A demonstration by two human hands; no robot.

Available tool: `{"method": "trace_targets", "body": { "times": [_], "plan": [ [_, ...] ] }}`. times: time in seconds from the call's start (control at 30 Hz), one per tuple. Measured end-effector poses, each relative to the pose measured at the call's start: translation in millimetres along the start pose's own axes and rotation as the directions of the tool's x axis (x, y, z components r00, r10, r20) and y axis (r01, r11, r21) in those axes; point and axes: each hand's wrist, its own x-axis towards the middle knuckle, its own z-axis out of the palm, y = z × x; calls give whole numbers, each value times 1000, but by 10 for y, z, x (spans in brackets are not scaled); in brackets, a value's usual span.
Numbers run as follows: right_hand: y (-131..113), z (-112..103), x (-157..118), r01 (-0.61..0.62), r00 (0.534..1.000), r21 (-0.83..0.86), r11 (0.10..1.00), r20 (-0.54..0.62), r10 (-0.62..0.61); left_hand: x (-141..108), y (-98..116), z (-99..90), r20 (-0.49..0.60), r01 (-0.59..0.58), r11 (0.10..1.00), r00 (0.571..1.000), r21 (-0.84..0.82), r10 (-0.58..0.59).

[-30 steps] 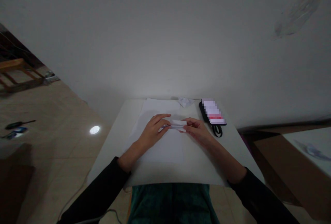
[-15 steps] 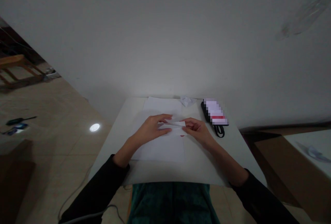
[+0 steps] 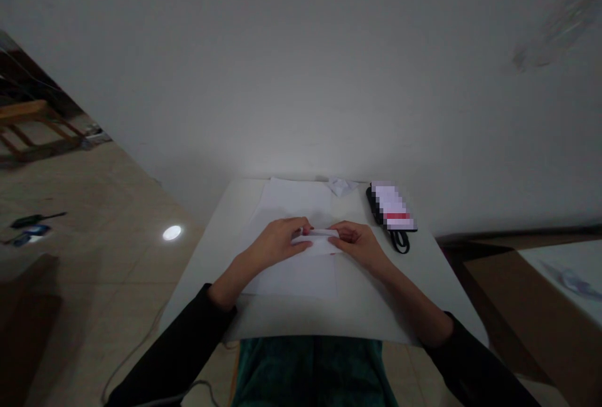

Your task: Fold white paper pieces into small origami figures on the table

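A small piece of folded white paper (image 3: 320,244) is held between both hands above the table. My left hand (image 3: 281,241) pinches its left end, thumb in front and fingers behind. At the right end, my right hand (image 3: 356,243) grips it between thumb and fingers. Large white sheets (image 3: 291,278) lie flat on the white table (image 3: 371,313) beneath the hands. A bit of red shows by the left fingertips and another just under the folded paper.
Near the wall lies a crumpled or folded white paper (image 3: 342,186). A phone (image 3: 392,206) with a blurred screen rests on a black object at the back right, a black cord loop (image 3: 400,241) beside it. A brown box (image 3: 527,306) stands right of the table.
Both hands have come slightly lower in the view with the folded paper. Its front face now lies flatter between the thumbs, and the left fingers have curled in more.
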Motion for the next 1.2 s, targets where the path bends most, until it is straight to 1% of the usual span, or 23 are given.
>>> {"method": "trace_targets", "body": {
  "times": [0.13,0.23,0.27,0.33,0.43,0.5,0.6,0.67,0.73,0.8,0.97,1.07,1.2],
  "plan": [
    [-7,-1,3,8,1000,40,999,18,-9,16,-37,-20,52,-79,996,995,-38,81],
    [-14,-1,-2,9,1000,46,999,18,-10,23,-46,-3,73,-100,993,992,-67,105],
    [-16,-2,-4,5,1000,39,999,14,-5,24,-47,5,62,-81,994,994,-71,85],
    [-19,1,-8,-13,1000,23,1000,-5,14,28,-48,13,17,-1,997,1000,-73,3],
    [-17,36,-11,-51,998,54,997,-30,52,47,-49,0,-37,117,991,992,-65,-120],
    [-18,80,-12,-62,995,105,993,-66,69,65,-52,-16,-25,142,988,989,-62,-143],
    [-36,131,-16,-48,991,175,983,-114,69,78,-60,-29,38,160,983,987,-93,-157],
    [-52,129,-14,-50,995,231,972,-75,69,74,-63,-33,61,179,973,983,-143,-172],
    [-61,98,-4,-83,996,302,950,-8,89,64,-60,-42,65,187,963,982,-196,-177],
    [-61,53,13,-126,992,344,930,30,124,54,-51,-59,58,173,960,985,-220,-164],
    [-65,-25,38,-169,985,397,902,34,170,40,-29,-103,74,124,972,991,-198,-111],
    [-65,-41,27,-233,972,424,875,97,212,36,-22,-111,105,92,978,992,-188,-73],
    [-40,-57,1,-312,947,368,876,196,255,41,-18,-110,108,23,989,994,-146,-7]
  ]
}}
